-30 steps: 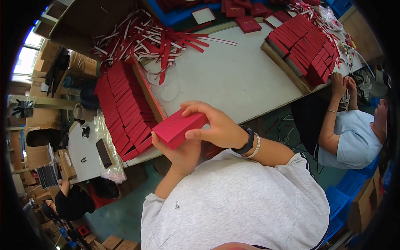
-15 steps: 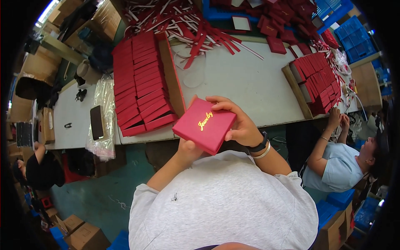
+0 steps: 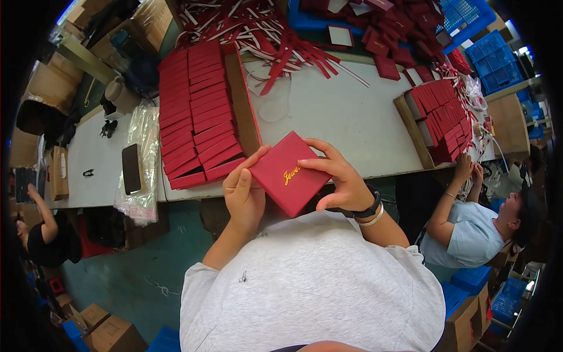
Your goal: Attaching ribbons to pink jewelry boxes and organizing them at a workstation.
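Note:
A square red jewelry box (image 3: 281, 193) with gold lettering on its lid is held in front of my chest, one corner pointing away from me. My left hand (image 3: 245, 190) holds it along the left edge, thumb raised beside the lid and some fingers hidden behind the box. My right hand (image 3: 343, 180) grips the right side, with fingertips lying over the lid and the lettering. Its thumb sticks out past the lower right edge. Just beyond my left hand, an open carton (image 3: 247, 97) holds rows of closely packed red boxes (image 3: 202, 111).
Red and white ribbon strips (image 3: 281, 44) lie heaped at the far side of the white table (image 3: 346, 111). A blue crate (image 3: 305, 20) holds more red boxes. On the left, a phone (image 3: 132, 169) rests on clear plastic bags (image 3: 146, 132). At right, a co-worker (image 3: 469, 226) sits by another carton (image 3: 415, 132).
The box has turned in my hands, so a corner now points away. My left hand has come from underneath to the left edge, and my right thumb has lifted off the box's side.

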`<state>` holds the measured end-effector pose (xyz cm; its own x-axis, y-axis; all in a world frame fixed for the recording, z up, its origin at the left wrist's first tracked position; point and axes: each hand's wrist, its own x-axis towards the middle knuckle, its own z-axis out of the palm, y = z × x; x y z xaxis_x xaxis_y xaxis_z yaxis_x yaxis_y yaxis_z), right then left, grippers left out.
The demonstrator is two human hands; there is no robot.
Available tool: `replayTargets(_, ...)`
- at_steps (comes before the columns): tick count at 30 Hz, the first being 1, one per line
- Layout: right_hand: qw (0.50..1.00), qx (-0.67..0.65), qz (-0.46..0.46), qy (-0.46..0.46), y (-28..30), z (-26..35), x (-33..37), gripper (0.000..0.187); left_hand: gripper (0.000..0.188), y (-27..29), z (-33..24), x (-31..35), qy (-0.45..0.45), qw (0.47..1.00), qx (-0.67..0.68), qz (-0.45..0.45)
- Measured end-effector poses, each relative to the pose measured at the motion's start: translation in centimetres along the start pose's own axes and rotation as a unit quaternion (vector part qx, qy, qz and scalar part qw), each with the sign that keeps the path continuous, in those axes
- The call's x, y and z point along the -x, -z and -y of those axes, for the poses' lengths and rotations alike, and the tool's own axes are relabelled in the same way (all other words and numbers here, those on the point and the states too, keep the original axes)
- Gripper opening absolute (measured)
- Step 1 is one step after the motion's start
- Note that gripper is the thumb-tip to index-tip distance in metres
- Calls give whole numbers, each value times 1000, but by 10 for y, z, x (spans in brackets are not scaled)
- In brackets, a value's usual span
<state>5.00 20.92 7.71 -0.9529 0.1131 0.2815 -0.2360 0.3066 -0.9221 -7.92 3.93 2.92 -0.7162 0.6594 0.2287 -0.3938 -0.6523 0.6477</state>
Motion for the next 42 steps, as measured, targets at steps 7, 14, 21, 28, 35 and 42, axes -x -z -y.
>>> replayTargets(7, 993, -66, -12, -93, -15, -10, 0, 54, 33, -2, -1, 1, 46, 991, 2, -127)
replayTargets(14, 919, -355, -116, -125, -18, -26, -51, 43, 28, 19, -14, -2, -52, 938, -294, -175)
replayTargets(21, 975, -7, -208, -71, 76, -89, -209, 55, 21, 60, -59, 38, -58, 905, -366, -207)
replayTargets(28, 964, 195, -87, -161, 59, -152, -347, 86, 16, 81, -90, 110, -71, 875, -304, -371)
replayTargets(35, 957, 250, -39, -140, 24, -200, -390, 95, 20, 95, -94, 157, -76, 867, -250, -423)
replayTargets(42, 977, 95, -137, -131, 15, -225, -362, 97, 21, 91, -96, 143, -56, 870, -262, -413)
